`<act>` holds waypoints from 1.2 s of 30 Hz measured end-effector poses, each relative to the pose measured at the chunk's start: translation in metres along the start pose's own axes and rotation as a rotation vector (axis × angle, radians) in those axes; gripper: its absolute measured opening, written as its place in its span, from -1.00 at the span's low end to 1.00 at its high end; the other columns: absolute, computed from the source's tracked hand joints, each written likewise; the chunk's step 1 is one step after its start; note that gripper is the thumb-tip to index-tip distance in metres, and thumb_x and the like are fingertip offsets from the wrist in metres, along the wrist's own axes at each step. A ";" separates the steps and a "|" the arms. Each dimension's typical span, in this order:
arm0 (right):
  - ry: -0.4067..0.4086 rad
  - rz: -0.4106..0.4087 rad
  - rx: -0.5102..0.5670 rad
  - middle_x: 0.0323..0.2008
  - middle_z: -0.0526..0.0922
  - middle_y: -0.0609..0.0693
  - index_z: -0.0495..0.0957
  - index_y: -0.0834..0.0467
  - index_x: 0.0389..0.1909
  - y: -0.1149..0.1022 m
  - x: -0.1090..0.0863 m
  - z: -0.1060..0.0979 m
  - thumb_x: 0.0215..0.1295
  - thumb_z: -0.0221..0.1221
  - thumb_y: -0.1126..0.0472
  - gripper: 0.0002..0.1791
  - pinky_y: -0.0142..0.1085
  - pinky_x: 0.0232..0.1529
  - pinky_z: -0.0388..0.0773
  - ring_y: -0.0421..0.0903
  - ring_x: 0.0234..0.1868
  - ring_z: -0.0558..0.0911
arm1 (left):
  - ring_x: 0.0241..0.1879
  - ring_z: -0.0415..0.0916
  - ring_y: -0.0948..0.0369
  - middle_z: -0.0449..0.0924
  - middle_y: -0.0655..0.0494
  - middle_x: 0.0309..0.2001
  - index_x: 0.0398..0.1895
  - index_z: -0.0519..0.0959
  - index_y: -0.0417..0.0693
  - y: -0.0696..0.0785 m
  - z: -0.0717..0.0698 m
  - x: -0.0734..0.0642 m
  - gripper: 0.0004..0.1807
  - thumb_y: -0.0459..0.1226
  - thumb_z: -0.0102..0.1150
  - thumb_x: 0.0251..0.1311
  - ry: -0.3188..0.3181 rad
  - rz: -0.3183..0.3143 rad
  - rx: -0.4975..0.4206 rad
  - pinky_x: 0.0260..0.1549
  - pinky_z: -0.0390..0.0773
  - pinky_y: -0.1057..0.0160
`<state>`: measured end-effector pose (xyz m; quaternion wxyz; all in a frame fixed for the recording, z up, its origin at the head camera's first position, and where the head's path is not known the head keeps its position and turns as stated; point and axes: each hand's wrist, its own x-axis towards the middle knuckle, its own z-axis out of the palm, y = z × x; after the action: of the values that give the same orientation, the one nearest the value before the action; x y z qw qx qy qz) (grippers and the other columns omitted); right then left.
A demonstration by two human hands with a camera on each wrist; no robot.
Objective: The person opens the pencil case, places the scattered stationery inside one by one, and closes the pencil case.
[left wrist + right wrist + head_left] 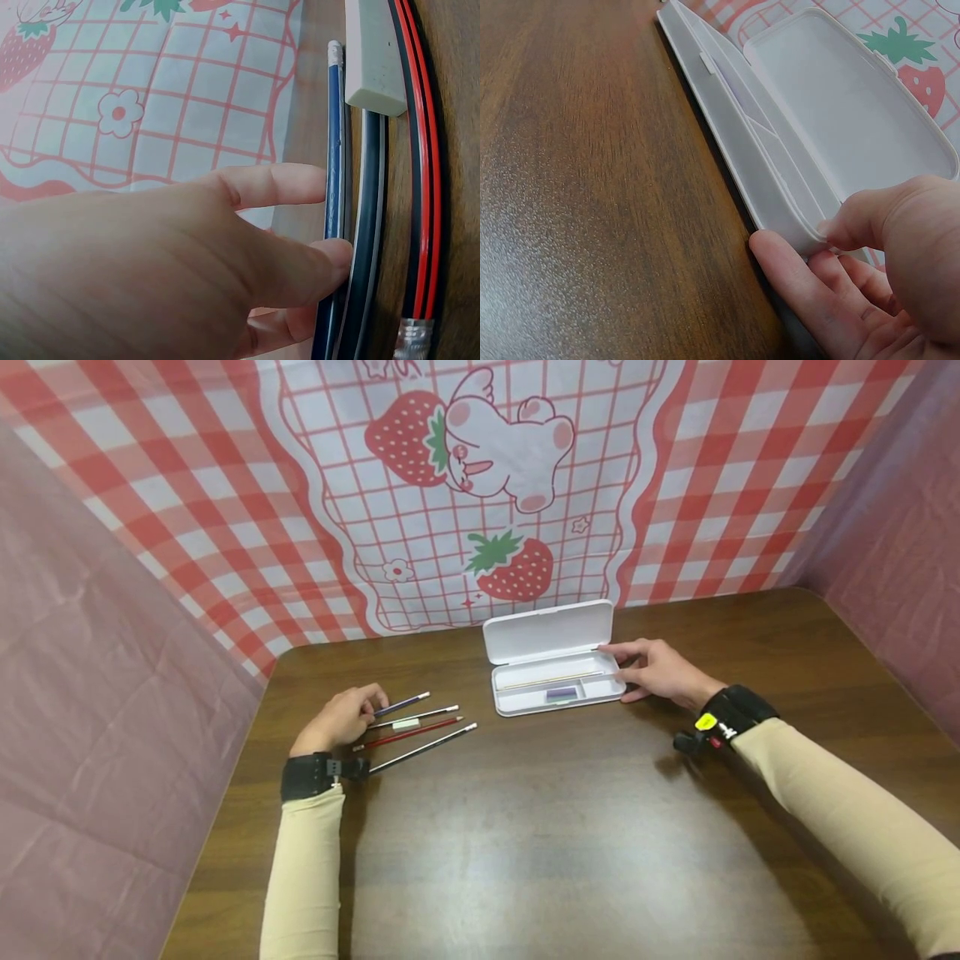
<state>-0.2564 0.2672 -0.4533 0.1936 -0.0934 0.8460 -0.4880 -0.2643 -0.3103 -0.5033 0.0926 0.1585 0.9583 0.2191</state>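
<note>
My left hand (347,714) pinches a blue pencil (334,127) between thumb and fingers, at the left of the table. Beside that pencil lie a dark pencil (369,195) with a white eraser (375,67) on it, a red-and-black striped pencil (424,187) and a black pencil (427,748). My right hand (660,672) grips the right end of a white pencil case (735,150), thumb at the rim and fingers against the outside. The case's lid (551,635) stands raised. Inside are a yellow pencil (551,680) and a small purple-and-white block (561,693).
The brown wooden table (525,827) meets a red-and-white checked cloth (720,485) behind the case. Pinkish cloth (97,693) hangs at the left and right sides. A band with a camera (352,768) sits on each wrist.
</note>
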 end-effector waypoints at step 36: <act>-0.001 0.011 -0.011 0.51 0.30 0.40 0.32 0.15 0.74 0.000 0.000 -0.001 0.66 0.21 0.35 -0.30 -0.31 -0.14 0.86 0.01 0.04 0.60 | 0.07 0.70 -0.03 0.74 -0.03 0.01 0.15 0.63 0.20 -0.007 0.003 0.011 -0.57 -0.49 0.30 0.37 0.178 0.048 0.138 0.00 0.72 -0.14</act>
<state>-0.2567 0.2678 -0.4534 0.1963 -0.0904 0.8491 -0.4820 -0.2753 -0.3114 -0.5102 -0.0094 0.1675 0.9714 0.1679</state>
